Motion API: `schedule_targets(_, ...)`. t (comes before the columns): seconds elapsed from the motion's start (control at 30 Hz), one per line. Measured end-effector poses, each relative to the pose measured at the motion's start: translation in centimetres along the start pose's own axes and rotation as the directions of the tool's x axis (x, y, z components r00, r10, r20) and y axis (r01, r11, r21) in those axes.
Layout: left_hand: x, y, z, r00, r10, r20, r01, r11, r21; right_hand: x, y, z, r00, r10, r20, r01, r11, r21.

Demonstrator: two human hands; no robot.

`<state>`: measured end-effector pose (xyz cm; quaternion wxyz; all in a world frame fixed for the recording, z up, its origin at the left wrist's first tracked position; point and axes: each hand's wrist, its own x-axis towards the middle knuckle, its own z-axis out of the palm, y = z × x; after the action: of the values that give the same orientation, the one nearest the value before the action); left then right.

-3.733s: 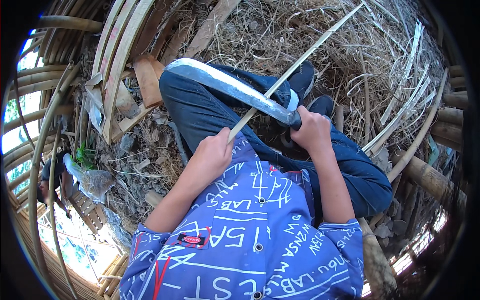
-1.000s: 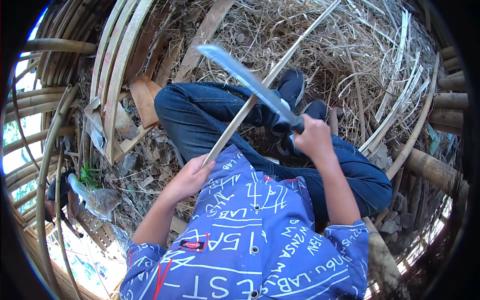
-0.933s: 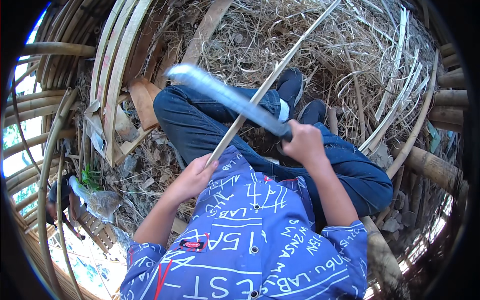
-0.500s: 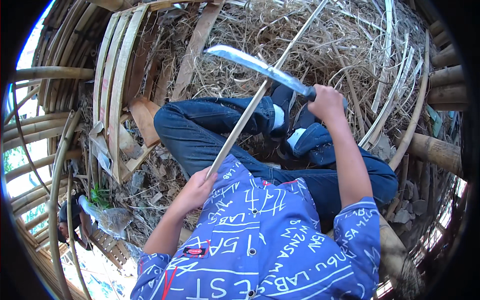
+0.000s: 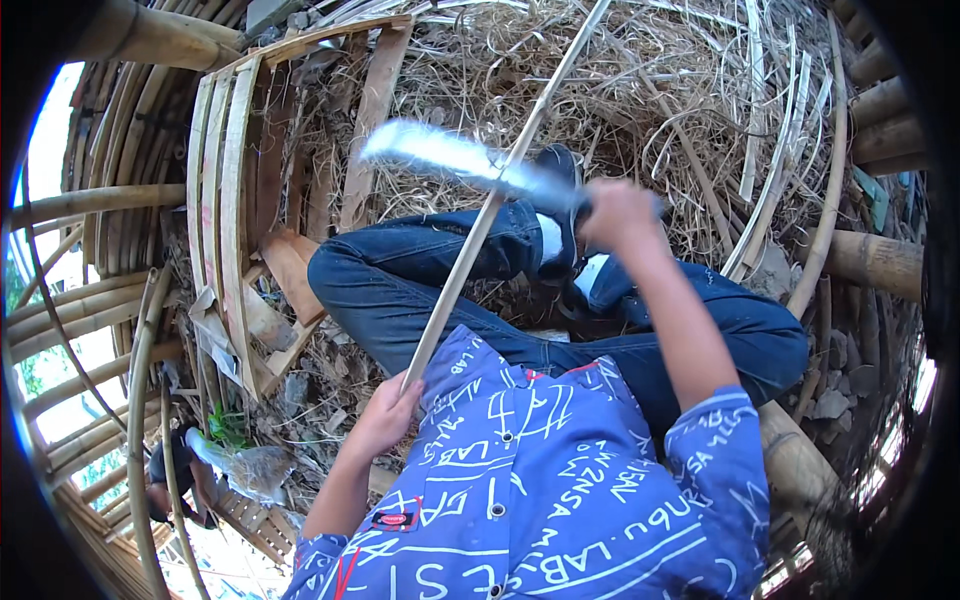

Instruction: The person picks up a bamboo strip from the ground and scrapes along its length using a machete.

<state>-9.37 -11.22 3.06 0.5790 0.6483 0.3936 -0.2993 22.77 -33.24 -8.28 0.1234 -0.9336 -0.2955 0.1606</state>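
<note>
A long, thin bamboo strip (image 5: 455,285) slants up and away from my lap, its far end running past the top edge. My left hand (image 5: 385,415) is closed around its near end, beside my hip. In my right hand (image 5: 622,215) is the dark handle of a machete (image 5: 440,150), whose wide blade points left. The blade lies across the strip above my crossed legs and is smeared by motion. Whether its edge bites into the strip, I cannot tell.
Curly bamboo shavings (image 5: 600,110) cover the ground ahead. A slatted wooden crate (image 5: 235,170) stands at left, bamboo poles (image 5: 100,205) beyond it. Split strips (image 5: 790,150) and a thick bamboo pole (image 5: 875,262) lie at right. Another person (image 5: 170,475) is at the lower left.
The machete and my right hand have moved left and a little nearer along the strip. My left hand keeps its hold, slightly lower in the picture. The whole view has shifted a little.
</note>
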Motion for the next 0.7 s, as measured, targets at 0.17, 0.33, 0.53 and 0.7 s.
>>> schedule_targets(0.17, 1.6, 1.4, 0.8, 0.997, 0.078, -0.007, -0.077, 0.995, 0.065, 2.1, 2.2, -1.6, 0.994, 0.085, -0.071, -0.092, 0.991, -0.101)
schedule_targets(0.33, 2.3, -0.3, 0.8, 0.995, 0.093, -0.025, -0.091, 0.993, 0.076, -2.3, -2.4, 0.1, 0.997, -0.072, 0.026, 0.072, 0.997, 0.024)
schedule_targets(0.53, -0.3, -0.1, 0.2, 0.993, 0.117, -0.023, -0.114, 0.988, 0.101, 1.7, 1.2, -2.7, 0.999, 0.050, 0.015, -0.047, 0.991, -0.129)
schedule_targets(0.7, 1.5, 1.4, 0.8, 0.994, 0.105, -0.041, -0.101, 0.991, 0.085, 3.1, 2.4, -1.7, 0.993, 0.057, -0.101, -0.069, 0.991, -0.114)
